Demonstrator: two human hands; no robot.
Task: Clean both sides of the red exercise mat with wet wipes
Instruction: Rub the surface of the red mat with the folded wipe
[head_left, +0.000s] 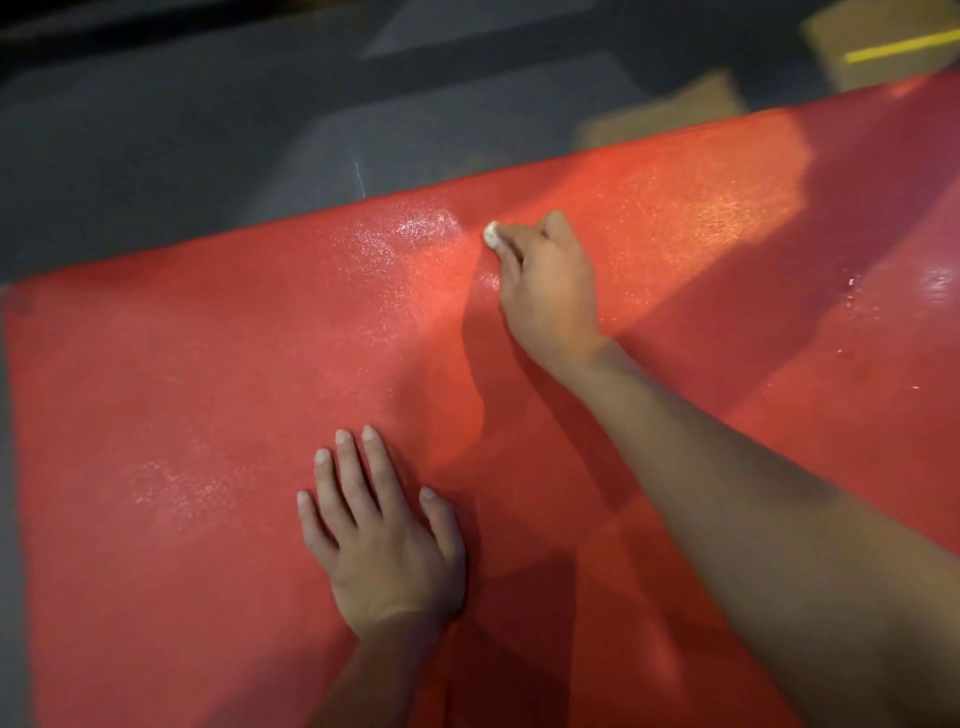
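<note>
As the head view shows: a red exercise mat (208, 415) lies flat on a dark grey floor (156, 130), its far edge running obliquely across the upper field.
Right hand: the right hand (550, 291) reaches to the far edge, its fingers curled and pinching a small balled wet wipe (491, 235) against the mat.
Left hand: the left hand (384, 535) rests palm-down near the mat's middle, fingers straight and slightly spread, apparently pinning the mat.
Wet traces: glistening patches lie just left of the wipe, near the left hand, and at the right margin.
Progress (judged): much of the upturned face seems already wiped; the dull area toward the left end may remain.
Remaining (judged): the underside is hidden, so whether it has been cleaned cannot be told.
Background: brown cardboard-like shapes (675, 111) and a yellow strip (901, 47) lie beyond the mat.
</note>
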